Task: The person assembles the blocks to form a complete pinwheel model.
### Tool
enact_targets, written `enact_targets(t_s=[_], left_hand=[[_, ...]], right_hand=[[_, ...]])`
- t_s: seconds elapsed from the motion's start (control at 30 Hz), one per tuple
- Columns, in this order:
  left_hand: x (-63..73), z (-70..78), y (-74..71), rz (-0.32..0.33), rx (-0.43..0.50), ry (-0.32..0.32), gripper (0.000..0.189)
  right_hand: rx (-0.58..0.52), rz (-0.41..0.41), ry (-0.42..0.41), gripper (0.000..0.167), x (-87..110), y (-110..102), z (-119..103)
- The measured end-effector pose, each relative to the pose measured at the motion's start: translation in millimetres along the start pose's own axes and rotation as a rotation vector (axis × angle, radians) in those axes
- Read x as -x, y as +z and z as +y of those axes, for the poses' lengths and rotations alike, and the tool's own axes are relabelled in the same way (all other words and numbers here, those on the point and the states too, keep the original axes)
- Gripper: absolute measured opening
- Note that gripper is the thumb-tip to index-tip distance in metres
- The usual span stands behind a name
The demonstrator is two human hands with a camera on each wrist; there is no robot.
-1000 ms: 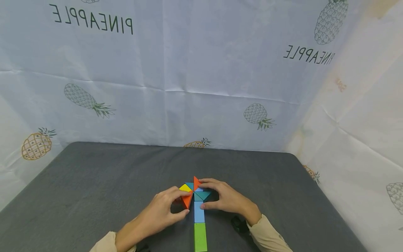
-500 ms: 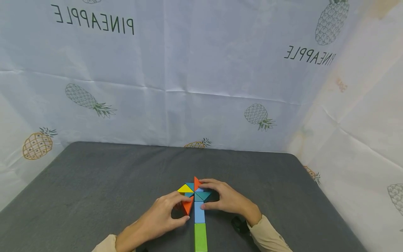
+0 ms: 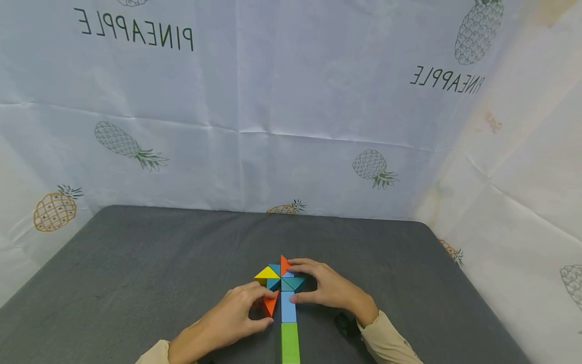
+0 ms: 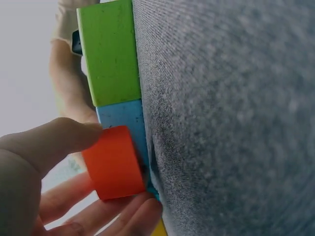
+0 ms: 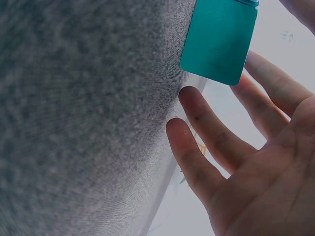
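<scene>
My left hand pinches an orange triangular block between thumb and fingers, just left of a light blue rectangular block. The left wrist view shows the orange block side-on, overlapping the light blue one. My right hand spans the right side of the block figure, index fingertip at an upper orange triangle, thumb tip at the light blue block. Between them lie teal triangles. In the right wrist view, the fingers lie extended around a teal block. A yellow triangle and blue triangles form the upper left.
A green rectangular block continues the column toward me. The blocks lie on a dark grey cloth-covered table. A pineapple-print curtain hangs behind it. A small black object shows beside my right wrist.
My left hand has drawn the orange triangle a little toward me, away from the yellow one, which now shows fully and sits slightly farther left. The right hand stays in place.
</scene>
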State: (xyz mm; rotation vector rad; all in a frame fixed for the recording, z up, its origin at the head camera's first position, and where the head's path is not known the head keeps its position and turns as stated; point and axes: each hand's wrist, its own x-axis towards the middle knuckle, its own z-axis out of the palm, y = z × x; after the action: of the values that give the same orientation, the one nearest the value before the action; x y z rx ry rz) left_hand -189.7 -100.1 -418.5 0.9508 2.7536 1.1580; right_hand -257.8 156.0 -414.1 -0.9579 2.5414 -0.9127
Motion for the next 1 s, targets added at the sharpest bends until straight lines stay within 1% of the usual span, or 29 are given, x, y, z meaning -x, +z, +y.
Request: enact_targets(t_s=[0.3, 0.33, 0.57, 0.63, 0.73, 0.9, 1.0], left_hand=[[-1.3, -5.4, -3.9, -0.061, -0.008, 0.010, 0.034], [-1.8, -6.1, -4.5, -0.062, -0.006, 0.017, 0.032], [-7.4, -10.6, -8.1, -0.081, -0.022, 0.013, 0.023], [-9.2, -12.0, -9.1, -0.080, -0.033, 0.028, 0.021], [-11.5, -13.1, -10.3, -0.076, -0.024, 0.045, 0.020], [-15.0, -14.5, -10.5, -0.071, -0.016, 0.050, 0.021], [-16.4, -15.0, -10.1, -0.069, -0.021, 0.051, 0.022]], right_hand=[[0.007, 0.001, 0.014, 0.065, 0.8, -0.4, -0.9], [0.006, 0.001, 0.013, 0.065, 0.8, -0.4, -0.7], [0.002, -0.001, 0.011, 0.066, 0.2, -0.8, 0.4], [-0.002, -0.001, 0.015, 0.066, 0.1, -1.0, 0.3], [-0.004, -0.001, 0.019, 0.066, 0.1, -1.0, 0.4], [0.002, 0.004, -0.004, 0.066, 0.2, -0.4, 1.6], [0.000, 0.002, -0.002, 0.066, 0.0, -0.5, 2.1]])
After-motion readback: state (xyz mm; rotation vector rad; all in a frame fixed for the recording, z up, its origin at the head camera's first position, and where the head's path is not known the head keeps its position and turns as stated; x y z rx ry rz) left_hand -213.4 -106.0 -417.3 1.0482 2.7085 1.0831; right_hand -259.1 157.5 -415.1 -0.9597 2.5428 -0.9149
